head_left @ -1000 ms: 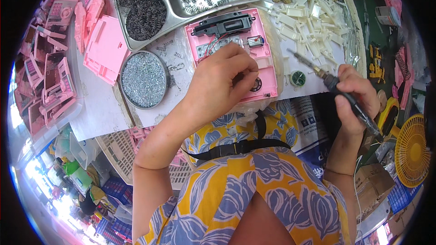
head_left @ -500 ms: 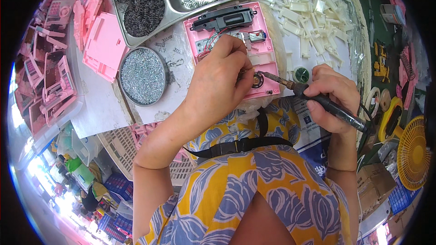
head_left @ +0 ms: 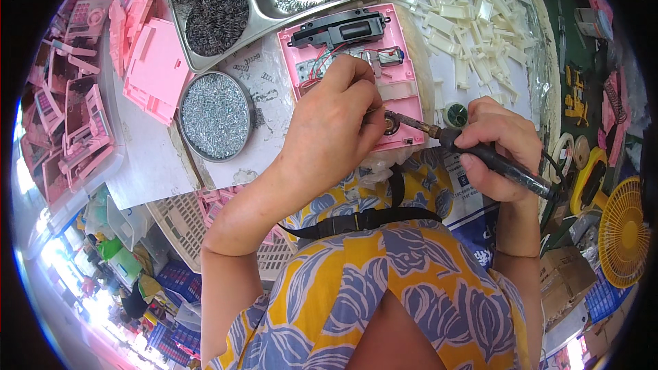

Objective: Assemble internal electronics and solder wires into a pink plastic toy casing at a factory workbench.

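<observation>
Our left hand (head_left: 336,123) presses down on the pink panel (head_left: 353,72) to steady it on the table, while our right hand (head_left: 497,147) grips the soldering iron (head_left: 480,154), tip at the round part (head_left: 392,123).

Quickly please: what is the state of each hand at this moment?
Left hand: closed in a pinch, fingers pressed on the pink plastic panel; what it pinches cannot be told.
Right hand: closed around the soldering iron.

a brown cardboard box (head_left: 563,281) sits at lower right, beside a blue-and-white printed bag (head_left: 473,199).
</observation>
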Demonstrator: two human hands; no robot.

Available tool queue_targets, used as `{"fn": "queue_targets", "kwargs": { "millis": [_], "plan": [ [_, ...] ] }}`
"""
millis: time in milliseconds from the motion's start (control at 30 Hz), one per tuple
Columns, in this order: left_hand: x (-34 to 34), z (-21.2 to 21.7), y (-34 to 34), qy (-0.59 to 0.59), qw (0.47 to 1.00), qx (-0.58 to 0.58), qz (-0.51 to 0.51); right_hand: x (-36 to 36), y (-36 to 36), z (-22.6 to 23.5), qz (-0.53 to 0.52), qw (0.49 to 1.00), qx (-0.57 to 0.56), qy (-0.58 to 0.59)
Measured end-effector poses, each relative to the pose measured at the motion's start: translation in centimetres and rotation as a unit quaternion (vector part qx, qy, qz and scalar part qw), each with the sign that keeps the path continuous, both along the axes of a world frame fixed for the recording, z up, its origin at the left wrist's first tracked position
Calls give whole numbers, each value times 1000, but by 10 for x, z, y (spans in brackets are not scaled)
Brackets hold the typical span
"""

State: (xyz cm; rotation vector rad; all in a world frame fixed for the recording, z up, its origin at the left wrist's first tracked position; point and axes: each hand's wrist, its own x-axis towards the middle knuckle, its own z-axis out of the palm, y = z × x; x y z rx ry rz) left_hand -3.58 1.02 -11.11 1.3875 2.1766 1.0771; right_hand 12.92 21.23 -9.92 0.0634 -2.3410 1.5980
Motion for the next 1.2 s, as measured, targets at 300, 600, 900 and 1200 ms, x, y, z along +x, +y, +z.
{"fn": "queue_targets", "kwargs": {
  "millis": [300, 600, 900, 1200],
  "plan": [
    [1, -1, 0, 7, 1000, 4, 1, -4, 1, 1, 2, 1000, 28, 5],
    [2, 0, -1, 2, 1000, 6, 8, 7, 12, 8, -31, 999, 7, 11],
    [2, 6, -1, 21, 1000, -10, -8, 11, 15, 11, -32, 999, 11, 32],
    [-2, 9, 2, 58, 995, -45, -64, 9, 13, 8, 1, 1000, 20, 10]
  ]
}}
